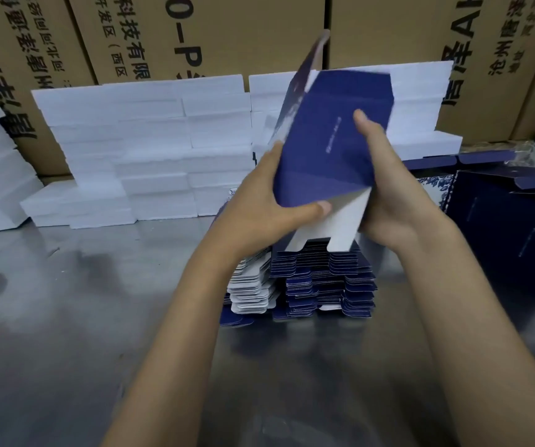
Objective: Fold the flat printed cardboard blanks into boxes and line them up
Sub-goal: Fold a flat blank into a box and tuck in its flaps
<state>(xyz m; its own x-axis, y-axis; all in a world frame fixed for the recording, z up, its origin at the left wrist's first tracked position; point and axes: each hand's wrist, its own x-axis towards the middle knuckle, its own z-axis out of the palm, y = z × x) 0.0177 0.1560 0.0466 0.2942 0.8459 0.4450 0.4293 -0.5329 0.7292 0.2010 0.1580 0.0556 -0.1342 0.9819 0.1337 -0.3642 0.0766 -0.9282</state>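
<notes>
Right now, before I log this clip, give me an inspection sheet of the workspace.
Surface: shiny metal table, bare in front.
Job's things: blue blank held up, part opened; blank stack beneath; folded boxes at right.
Clutter: white foam blocks stacked behind.
Hands: left hand and right hand both grip the blank.
Cables: nothing seen.
Surroundings: printed brown cartons along the back.
</notes>
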